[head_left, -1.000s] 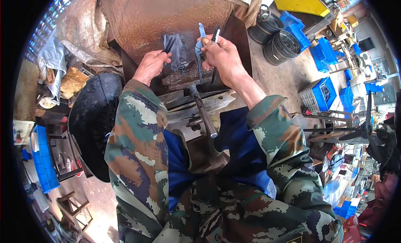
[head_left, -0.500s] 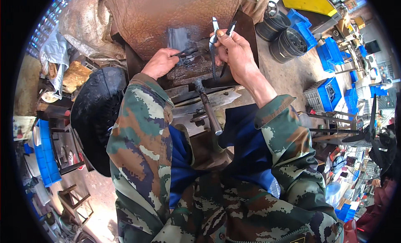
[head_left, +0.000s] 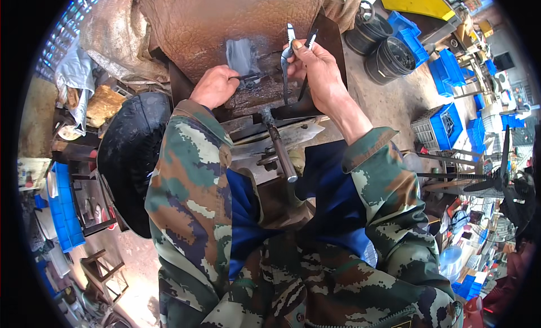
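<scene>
My right hand is closed round two slim metal plier halves with serrated jaws pointing away from me; fingers hide whether they are joined. To its left, my left hand pinches the near end of a thin dark metal piece, whose exact kind I cannot make out. That piece extends over a worn, grit-covered metal block. A bright grey patch shows just beyond it, against a brown, crinkled sheet. From the block's front a round metal bar sticks out toward me.
Black buckets and blue crates stand at the right, with a crate of parts nearer. A black fan is at far right. Close on my left is a black padded object; a wooden stool frame stands lower left.
My left hand has shifted slightly, and the dark piece in it now lies more level across the block. The right hand with the plier halves has barely moved.
</scene>
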Motion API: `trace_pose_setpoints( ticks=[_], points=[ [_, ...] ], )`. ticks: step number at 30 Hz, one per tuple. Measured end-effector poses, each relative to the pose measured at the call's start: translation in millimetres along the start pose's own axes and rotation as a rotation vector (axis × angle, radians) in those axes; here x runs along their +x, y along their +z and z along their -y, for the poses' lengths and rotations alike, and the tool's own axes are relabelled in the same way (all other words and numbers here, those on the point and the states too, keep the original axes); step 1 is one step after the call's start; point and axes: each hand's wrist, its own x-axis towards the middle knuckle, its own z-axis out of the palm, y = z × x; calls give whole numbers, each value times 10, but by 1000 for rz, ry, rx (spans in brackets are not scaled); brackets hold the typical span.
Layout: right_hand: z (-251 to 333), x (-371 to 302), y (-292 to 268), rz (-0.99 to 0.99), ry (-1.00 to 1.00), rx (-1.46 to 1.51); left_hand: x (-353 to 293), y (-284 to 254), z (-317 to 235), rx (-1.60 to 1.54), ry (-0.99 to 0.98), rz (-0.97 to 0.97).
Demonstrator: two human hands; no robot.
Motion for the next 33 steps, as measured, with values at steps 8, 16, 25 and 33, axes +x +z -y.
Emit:
trace_pose_setpoints(
  ticks=[8,16,25,33],
  points=[
    [75,-26,6,-17,77,74,-29,-224,-205,-11,-285,112],
    [81,-168,68,8,172,80,-132,-268,-88,-177,-338,-40],
    [10,-245,43,52,238,139,-167,-262,-87,-137,-311,-89],
    [28,-288,66,54,246,86,-190,-307,-90,-109,-299,-82]
  ],
)
